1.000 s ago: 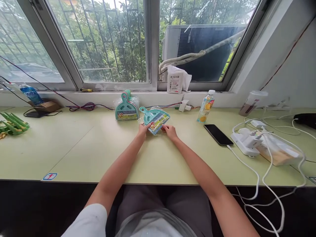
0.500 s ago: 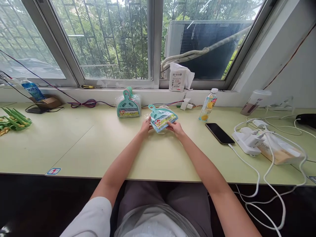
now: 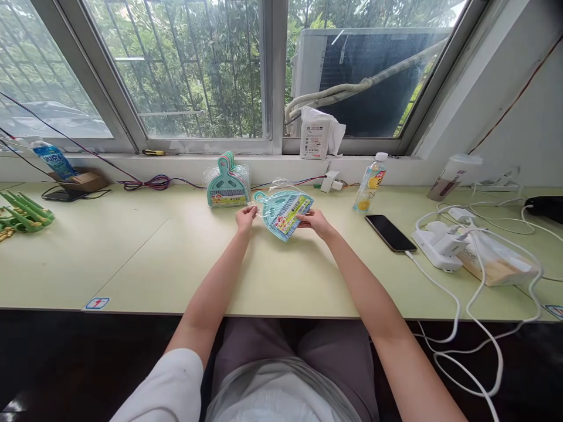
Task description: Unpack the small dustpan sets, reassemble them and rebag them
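In the middle of the table, a teal dustpan and brush set (image 3: 285,212) with a printed label is held tilted, its handle pointing up and left. Clear plastic film sticks out around it. My right hand (image 3: 315,223) grips its lower right edge, thumb on the label side. At its left, my left hand (image 3: 247,217) has its fingers pinched on the clear plastic wrapper, a little apart from the dustpan itself. Just behind my left hand, a stack of similar wrapped dustpan sets (image 3: 227,184) stands upright near the wall.
A drink bottle (image 3: 370,183) and a black phone (image 3: 390,233) are to the right, beside a power strip (image 3: 440,249) with white cables. A tissue pack (image 3: 315,138) sits on the sill. Green vegetable stalks (image 3: 26,212) and a blue bottle (image 3: 55,159) are at left.
My left hand has moved left off the dustpan's edge, pulling the clear wrapper out with it. The dustpan set has turned, its handle swinging left, while my right hand keeps hold.
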`<state>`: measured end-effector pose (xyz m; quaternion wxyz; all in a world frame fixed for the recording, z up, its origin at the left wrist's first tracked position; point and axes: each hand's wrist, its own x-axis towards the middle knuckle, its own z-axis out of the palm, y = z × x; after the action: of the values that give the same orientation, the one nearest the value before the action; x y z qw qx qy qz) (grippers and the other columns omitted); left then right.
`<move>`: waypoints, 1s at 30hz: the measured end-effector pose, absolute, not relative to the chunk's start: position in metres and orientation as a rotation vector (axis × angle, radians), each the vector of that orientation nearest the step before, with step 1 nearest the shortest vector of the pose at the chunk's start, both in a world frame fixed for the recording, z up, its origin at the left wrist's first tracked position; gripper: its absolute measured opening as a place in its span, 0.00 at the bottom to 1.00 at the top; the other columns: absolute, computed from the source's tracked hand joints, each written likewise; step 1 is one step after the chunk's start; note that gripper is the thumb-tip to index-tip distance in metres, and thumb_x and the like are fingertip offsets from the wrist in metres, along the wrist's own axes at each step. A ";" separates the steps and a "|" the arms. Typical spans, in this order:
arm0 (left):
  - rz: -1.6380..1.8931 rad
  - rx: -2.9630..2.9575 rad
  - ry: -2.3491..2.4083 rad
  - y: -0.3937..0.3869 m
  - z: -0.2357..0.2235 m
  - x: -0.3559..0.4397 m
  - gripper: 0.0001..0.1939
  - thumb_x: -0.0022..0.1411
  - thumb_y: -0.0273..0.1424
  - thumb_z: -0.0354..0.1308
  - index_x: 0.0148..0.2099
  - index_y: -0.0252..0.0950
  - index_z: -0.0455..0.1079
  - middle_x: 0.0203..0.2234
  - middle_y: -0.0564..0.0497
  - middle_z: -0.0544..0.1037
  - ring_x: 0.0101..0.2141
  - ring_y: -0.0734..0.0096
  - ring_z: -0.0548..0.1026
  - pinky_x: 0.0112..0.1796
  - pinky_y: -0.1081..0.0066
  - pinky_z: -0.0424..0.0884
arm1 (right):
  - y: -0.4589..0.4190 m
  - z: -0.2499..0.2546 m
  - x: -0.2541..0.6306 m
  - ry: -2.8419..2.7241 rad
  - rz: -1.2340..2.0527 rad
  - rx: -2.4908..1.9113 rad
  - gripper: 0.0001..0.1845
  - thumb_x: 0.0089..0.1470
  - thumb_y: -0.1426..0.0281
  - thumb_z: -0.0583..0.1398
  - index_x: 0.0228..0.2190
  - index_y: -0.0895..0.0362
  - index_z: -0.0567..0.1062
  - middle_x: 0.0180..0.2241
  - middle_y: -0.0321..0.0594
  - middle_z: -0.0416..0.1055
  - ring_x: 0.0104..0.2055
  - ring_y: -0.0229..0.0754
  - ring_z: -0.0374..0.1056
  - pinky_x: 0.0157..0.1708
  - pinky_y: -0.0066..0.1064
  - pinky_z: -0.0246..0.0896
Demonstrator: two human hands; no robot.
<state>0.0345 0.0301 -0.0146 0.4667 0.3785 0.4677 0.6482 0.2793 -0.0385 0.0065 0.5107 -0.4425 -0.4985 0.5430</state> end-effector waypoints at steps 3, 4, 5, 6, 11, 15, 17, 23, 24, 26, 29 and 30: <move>1.670 1.152 1.164 0.031 -0.009 0.024 0.21 0.55 0.37 0.63 0.50 0.32 0.70 0.45 0.40 0.77 0.47 0.64 0.75 0.48 0.66 0.69 | -0.043 0.011 0.286 -1.247 1.316 -1.072 0.14 0.44 0.70 0.69 0.35 0.61 0.77 0.38 0.47 0.78 0.36 0.45 0.76 0.41 0.39 0.76; 1.689 1.234 1.166 0.030 -0.006 0.021 0.24 0.56 0.40 0.62 0.53 0.33 0.69 0.48 0.40 0.75 0.49 0.63 0.74 0.49 0.66 0.68 | -0.045 0.012 0.288 -1.279 1.328 -1.074 0.15 0.44 0.70 0.69 0.36 0.61 0.77 0.38 0.47 0.78 0.36 0.45 0.76 0.40 0.38 0.76; 1.685 1.318 1.163 0.029 -0.004 0.018 0.26 0.57 0.42 0.61 0.54 0.34 0.68 0.50 0.39 0.74 0.51 0.62 0.73 0.50 0.66 0.68 | -0.046 0.012 0.289 -1.318 1.346 -1.076 0.16 0.44 0.69 0.69 0.37 0.61 0.78 0.38 0.47 0.78 0.36 0.45 0.76 0.39 0.38 0.76; 1.647 1.402 1.154 0.027 -0.002 0.014 0.28 0.56 0.45 0.60 0.55 0.33 0.68 0.50 0.39 0.74 0.51 0.61 0.73 0.49 0.65 0.68 | -0.046 0.012 0.290 -1.363 1.370 -1.080 0.16 0.44 0.69 0.69 0.37 0.61 0.78 0.38 0.47 0.79 0.37 0.46 0.76 0.38 0.37 0.76; 1.226 1.717 1.086 0.018 0.004 0.003 0.31 0.44 0.49 0.68 0.45 0.32 0.76 0.37 0.39 0.80 0.40 0.55 0.78 0.42 0.62 0.71 | -0.047 0.009 0.291 -1.515 1.461 -1.105 0.17 0.45 0.67 0.69 0.38 0.61 0.78 0.39 0.47 0.79 0.37 0.45 0.76 0.37 0.33 0.76; 1.200 1.687 1.041 0.012 0.009 0.001 0.28 0.45 0.47 0.68 0.45 0.34 0.76 0.36 0.41 0.81 0.40 0.58 0.78 0.43 0.62 0.71 | -0.048 0.011 0.290 -1.550 1.467 -1.107 0.17 0.45 0.66 0.69 0.38 0.60 0.78 0.39 0.46 0.79 0.37 0.44 0.76 0.37 0.34 0.76; 1.181 1.673 0.996 0.010 0.011 0.003 0.27 0.44 0.47 0.69 0.43 0.35 0.77 0.36 0.42 0.81 0.39 0.60 0.78 0.43 0.63 0.71 | -0.050 0.013 0.289 -1.589 1.483 -1.093 0.18 0.46 0.65 0.68 0.39 0.59 0.78 0.40 0.46 0.78 0.38 0.45 0.76 0.38 0.34 0.76; 1.367 1.455 1.021 0.023 0.001 -0.007 0.22 0.37 0.42 0.71 0.33 0.32 0.76 0.28 0.44 0.80 0.31 0.63 0.77 0.39 0.63 0.73 | -0.049 0.016 0.293 -1.614 1.469 -1.072 0.20 0.45 0.65 0.69 0.41 0.59 0.77 0.42 0.46 0.78 0.40 0.46 0.75 0.40 0.36 0.75; 1.443 1.407 1.068 0.028 -0.002 -0.015 0.20 0.38 0.39 0.71 0.33 0.32 0.76 0.27 0.45 0.79 0.31 0.64 0.77 0.39 0.63 0.73 | -0.048 0.015 0.297 -1.592 1.452 -1.082 0.20 0.45 0.65 0.69 0.40 0.59 0.78 0.42 0.46 0.78 0.40 0.46 0.76 0.40 0.36 0.75; 1.604 1.319 1.254 0.035 -0.007 -0.035 0.13 0.41 0.34 0.68 0.30 0.33 0.74 0.26 0.48 0.79 0.32 0.65 0.77 0.40 0.63 0.73 | -0.045 0.013 0.305 -1.529 1.405 -1.109 0.18 0.45 0.66 0.69 0.40 0.60 0.78 0.41 0.46 0.78 0.40 0.46 0.76 0.40 0.36 0.75; 1.768 1.263 1.668 0.041 -0.012 -0.066 0.03 0.46 0.25 0.62 0.29 0.34 0.73 0.26 0.49 0.78 0.33 0.66 0.76 0.44 0.63 0.71 | -0.042 0.007 0.317 -1.384 1.321 -1.146 0.15 0.46 0.69 0.68 0.37 0.60 0.78 0.39 0.46 0.78 0.37 0.45 0.76 0.40 0.37 0.75; 1.797 1.240 1.770 0.041 -0.012 -0.075 0.03 0.48 0.24 0.60 0.29 0.34 0.73 0.26 0.49 0.78 0.33 0.66 0.76 0.45 0.63 0.71 | -0.041 0.005 0.320 -1.330 1.298 -1.151 0.13 0.46 0.70 0.68 0.36 0.60 0.78 0.38 0.46 0.79 0.36 0.45 0.76 0.39 0.37 0.75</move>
<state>-0.0754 0.0411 -0.0124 0.1647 0.4352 0.6210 0.6307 0.3203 -0.0405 0.0047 0.4598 -0.4676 -0.5403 0.5273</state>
